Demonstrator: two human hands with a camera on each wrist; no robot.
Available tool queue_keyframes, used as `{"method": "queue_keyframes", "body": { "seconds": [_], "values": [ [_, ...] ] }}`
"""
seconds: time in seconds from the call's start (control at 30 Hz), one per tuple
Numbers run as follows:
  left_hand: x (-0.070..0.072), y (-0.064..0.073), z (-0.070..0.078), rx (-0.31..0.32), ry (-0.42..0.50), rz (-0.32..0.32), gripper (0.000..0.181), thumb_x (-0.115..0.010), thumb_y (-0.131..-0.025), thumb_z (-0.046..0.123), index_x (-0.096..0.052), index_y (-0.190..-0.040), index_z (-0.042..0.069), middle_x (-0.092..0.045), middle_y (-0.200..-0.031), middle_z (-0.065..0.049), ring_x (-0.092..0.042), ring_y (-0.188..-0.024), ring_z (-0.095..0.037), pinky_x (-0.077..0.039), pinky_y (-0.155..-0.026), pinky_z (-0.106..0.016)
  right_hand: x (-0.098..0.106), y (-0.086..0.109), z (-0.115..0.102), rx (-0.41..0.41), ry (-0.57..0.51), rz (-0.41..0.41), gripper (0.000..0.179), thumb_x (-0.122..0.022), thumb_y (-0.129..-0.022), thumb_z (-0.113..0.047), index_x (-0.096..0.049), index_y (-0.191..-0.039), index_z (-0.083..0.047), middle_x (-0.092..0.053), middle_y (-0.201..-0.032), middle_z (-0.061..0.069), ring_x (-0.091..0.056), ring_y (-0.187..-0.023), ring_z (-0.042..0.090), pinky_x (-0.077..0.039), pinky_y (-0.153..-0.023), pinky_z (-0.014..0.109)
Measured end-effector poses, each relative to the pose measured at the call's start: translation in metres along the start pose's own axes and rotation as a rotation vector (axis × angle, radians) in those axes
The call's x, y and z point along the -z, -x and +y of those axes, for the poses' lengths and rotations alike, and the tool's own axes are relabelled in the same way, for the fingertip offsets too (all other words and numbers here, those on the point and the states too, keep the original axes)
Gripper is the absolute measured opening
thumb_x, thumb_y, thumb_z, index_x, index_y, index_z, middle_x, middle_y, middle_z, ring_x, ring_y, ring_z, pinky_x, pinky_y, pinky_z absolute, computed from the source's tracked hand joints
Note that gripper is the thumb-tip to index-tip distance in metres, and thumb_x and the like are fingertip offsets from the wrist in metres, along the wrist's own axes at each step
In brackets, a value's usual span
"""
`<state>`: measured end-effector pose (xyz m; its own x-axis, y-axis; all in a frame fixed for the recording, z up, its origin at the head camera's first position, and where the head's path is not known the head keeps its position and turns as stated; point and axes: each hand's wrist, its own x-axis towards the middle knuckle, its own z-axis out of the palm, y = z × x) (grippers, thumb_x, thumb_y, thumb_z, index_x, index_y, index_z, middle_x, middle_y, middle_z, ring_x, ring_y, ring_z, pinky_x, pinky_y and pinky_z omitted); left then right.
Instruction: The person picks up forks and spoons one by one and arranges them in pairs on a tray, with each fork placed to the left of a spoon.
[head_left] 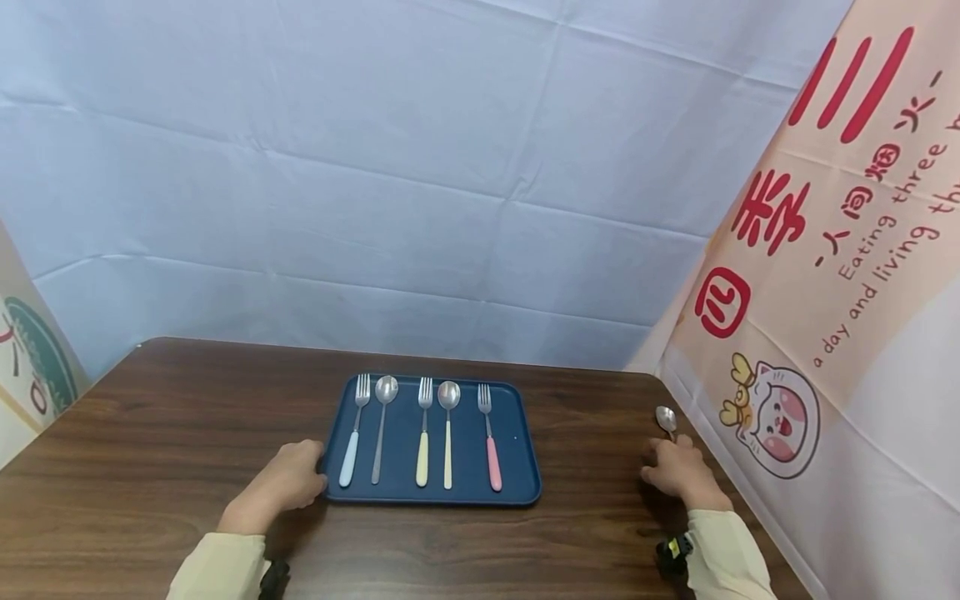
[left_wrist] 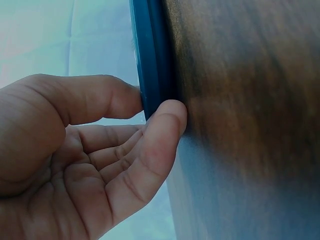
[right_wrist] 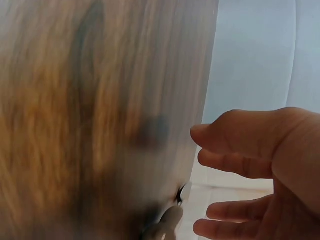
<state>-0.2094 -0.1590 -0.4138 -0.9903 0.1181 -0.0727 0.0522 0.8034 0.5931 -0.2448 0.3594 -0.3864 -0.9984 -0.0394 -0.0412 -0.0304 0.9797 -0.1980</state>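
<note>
My left hand (head_left: 288,477) pinches the left rim of a dark blue tray (head_left: 468,462); in the left wrist view the tray's edge (left_wrist: 152,55) sits between thumb and forefinger. On the tray lie a light-blue-handled fork (head_left: 350,454), a grey-handled spoon (head_left: 379,437), a yellow-handled fork (head_left: 423,454), a pale-yellow-handled spoon (head_left: 447,450) and a pink-handled fork (head_left: 492,458). At the table's right side, my right hand (head_left: 678,468) hovers over a metal spoon (head_left: 665,417), hiding its handle. The right wrist view shows loosely bent fingers with nothing between them.
The brown wooden table (head_left: 187,417) ends at a pale cloth backdrop (head_left: 412,208). A printed cloth (head_left: 825,333) hangs close along the right table edge, beside the spoon. Another printed cloth (head_left: 37,358) stands at the left.
</note>
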Motion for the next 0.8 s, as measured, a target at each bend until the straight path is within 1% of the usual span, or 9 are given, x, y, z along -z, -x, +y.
{"method": "queue_keyframes", "body": {
  "seconds": [0.13, 0.23, 0.4, 0.57, 0.7, 0.8],
  "values": [
    [0.0, 0.0, 0.0, -0.004, -0.002, 0.004, 0.008, -0.053, -0.08, -0.006, -0.054, -0.087, -0.007, -0.049, -0.057, -0.007, -0.05, -0.046, -0.016, -0.04, -0.044, -0.03, 0.001, -0.001, 0.009, -0.029, -0.006, -0.012, 0.044, -0.065, -0.079, -0.014, -0.056, -0.115, 0.009, -0.047, -0.099, 0.031, -0.046, -0.089, 0.048, -0.04, -0.07, 0.059],
    [0.0, 0.0, 0.0, -0.005, -0.003, 0.007, 0.007, -0.053, -0.079, -0.006, -0.054, -0.086, -0.006, -0.049, -0.057, -0.007, -0.05, -0.046, -0.016, -0.041, -0.045, -0.03, 0.0, -0.002, 0.017, -0.04, -0.012, -0.024, 0.045, -0.064, -0.079, -0.013, -0.055, -0.116, 0.01, -0.05, -0.101, 0.031, -0.045, -0.09, 0.047, -0.039, -0.072, 0.058],
    [0.0, 0.001, 0.0, 0.004, 0.001, 0.004, 0.009, -0.053, -0.08, -0.006, -0.054, -0.088, -0.007, -0.049, -0.058, -0.007, -0.05, -0.046, -0.016, -0.041, -0.045, -0.03, -0.003, -0.004, 0.026, -0.016, -0.03, -0.038, 0.043, -0.064, -0.078, -0.011, -0.056, -0.114, 0.011, -0.057, -0.105, 0.03, -0.044, -0.094, 0.043, -0.039, -0.076, 0.055],
    [0.0, 0.001, 0.0, -0.004, 0.006, 0.011, 0.007, -0.052, -0.079, -0.006, -0.054, -0.086, -0.007, -0.049, -0.058, -0.007, -0.05, -0.047, -0.016, -0.041, -0.045, -0.03, -0.006, -0.004, 0.03, 0.007, -0.025, -0.03, 0.038, -0.064, -0.077, -0.009, -0.059, -0.11, 0.011, -0.058, -0.104, 0.03, -0.046, -0.099, 0.048, -0.037, -0.081, 0.057],
    [0.001, 0.001, 0.0, -0.009, 0.005, 0.01, 0.005, -0.053, -0.08, -0.005, -0.053, -0.085, -0.007, -0.049, -0.057, -0.007, -0.049, -0.046, -0.016, -0.04, -0.044, -0.03, -0.008, -0.005, 0.031, 0.029, -0.018, -0.023, 0.033, -0.063, -0.077, -0.005, -0.06, -0.105, 0.011, -0.059, -0.101, 0.029, -0.051, -0.097, 0.049, -0.039, -0.081, 0.056],
    [0.001, 0.001, 0.0, -0.007, 0.001, 0.007, 0.005, -0.053, -0.08, -0.005, -0.053, -0.084, -0.008, -0.049, -0.057, -0.007, -0.049, -0.046, -0.016, -0.04, -0.044, -0.03, -0.007, -0.006, 0.031, 0.036, -0.02, -0.016, 0.029, -0.062, -0.075, -0.002, -0.061, -0.102, 0.01, -0.06, -0.098, 0.028, -0.056, -0.09, 0.043, -0.042, -0.077, 0.053]
  ]
}}
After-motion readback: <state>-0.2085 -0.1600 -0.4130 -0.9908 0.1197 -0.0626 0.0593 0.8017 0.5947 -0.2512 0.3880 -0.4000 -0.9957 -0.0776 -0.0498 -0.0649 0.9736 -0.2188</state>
